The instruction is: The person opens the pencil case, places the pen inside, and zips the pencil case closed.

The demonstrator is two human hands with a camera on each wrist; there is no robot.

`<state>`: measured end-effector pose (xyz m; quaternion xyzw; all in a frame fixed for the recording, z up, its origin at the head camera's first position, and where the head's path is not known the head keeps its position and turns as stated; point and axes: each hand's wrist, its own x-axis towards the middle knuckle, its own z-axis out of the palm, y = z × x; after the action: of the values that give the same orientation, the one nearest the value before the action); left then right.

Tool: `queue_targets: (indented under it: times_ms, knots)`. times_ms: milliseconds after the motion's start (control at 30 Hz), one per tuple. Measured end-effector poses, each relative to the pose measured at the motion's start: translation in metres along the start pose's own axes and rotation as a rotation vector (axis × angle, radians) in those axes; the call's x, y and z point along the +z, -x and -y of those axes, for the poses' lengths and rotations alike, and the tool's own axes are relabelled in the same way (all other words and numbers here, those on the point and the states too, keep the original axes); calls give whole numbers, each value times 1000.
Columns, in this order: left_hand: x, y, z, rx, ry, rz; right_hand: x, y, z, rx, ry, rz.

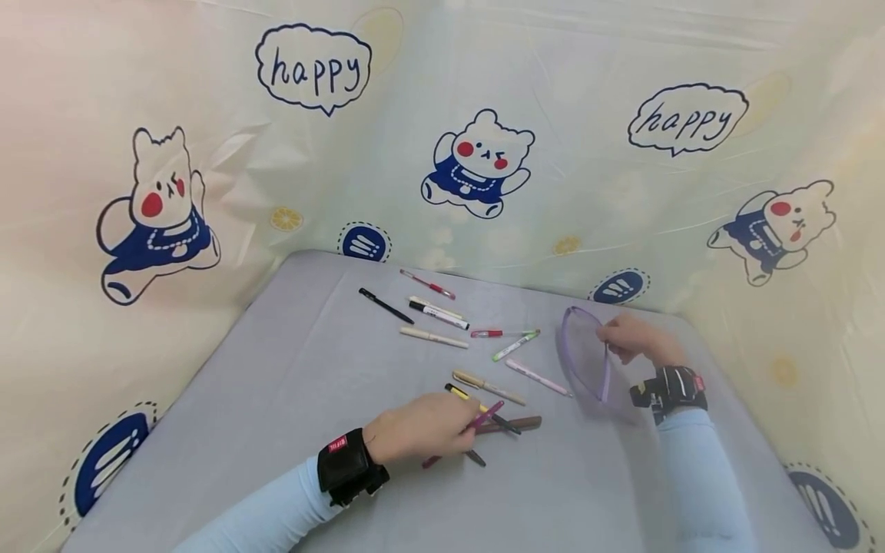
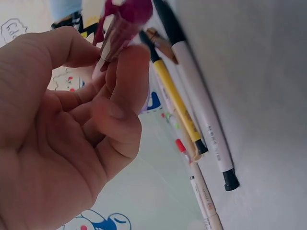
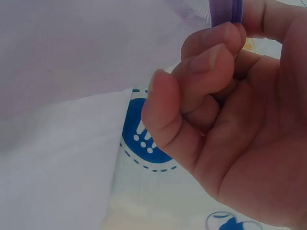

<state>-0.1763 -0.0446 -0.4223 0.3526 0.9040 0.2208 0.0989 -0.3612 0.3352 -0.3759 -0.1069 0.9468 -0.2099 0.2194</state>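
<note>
My left hand (image 1: 422, 427) pinches a magenta pen (image 1: 488, 415) between thumb and fingertips, low over the front group of pens. Under and beside that hand lie a brown pen (image 1: 525, 423) and a yellow-and-black pen (image 1: 459, 392); the hand partly covers others. In the left wrist view, the pen's magenta end (image 2: 136, 12) sticks out past the fingertips. On the right, my right hand (image 1: 632, 339) pinches the purple rim of a sheer mesh pouch (image 1: 584, 355), whose mouth gapes toward the pens. The right wrist view shows the purple edging (image 3: 224, 12) at the fingertips.
Farther back on the grey table (image 1: 276, 399) lie several scattered pens, among them a black pen (image 1: 386, 306), a red pen (image 1: 427, 284), a cream pen (image 1: 434, 338) and a pink pen (image 1: 539, 378). A printed curtain (image 1: 581, 46) encloses the table's back and sides.
</note>
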Motion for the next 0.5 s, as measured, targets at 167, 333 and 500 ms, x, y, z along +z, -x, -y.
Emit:
queue_targets:
  times_ms: [167, 333, 500]
  knots:
    - [-5, -5, 6, -71, 109, -19, 10, 7, -3, -42, -118, -25]
    - [-10, -12, 10, -141, 196, -43, 17, 16, -1, -56, -215, -62]
    - [-10, -24, 18, -183, 271, -61, 25, 23, -4, -69, -273, -84]
